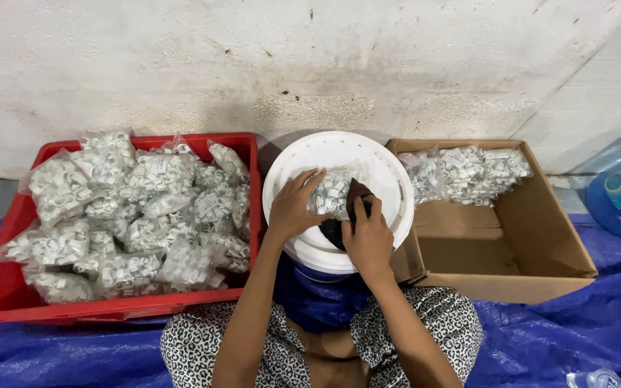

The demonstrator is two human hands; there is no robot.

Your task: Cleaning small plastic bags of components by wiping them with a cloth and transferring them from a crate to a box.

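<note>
Left hand [294, 203] gripping a clear bag of white fittings [332, 192] over the white bucket lid [389, 179], right hand [368, 233] pinching a dark piece [357, 194] beside it, red crate [8, 287] of bags left, cardboard box [540, 237] right.

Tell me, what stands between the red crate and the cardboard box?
In the head view, a white bucket lid stands between them, with both hands on a small clear bag.

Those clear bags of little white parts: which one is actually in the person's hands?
The single bag on the white bucket lid, between left hand and right hand. The others lie piled in the red crate and the cardboard box.
</note>
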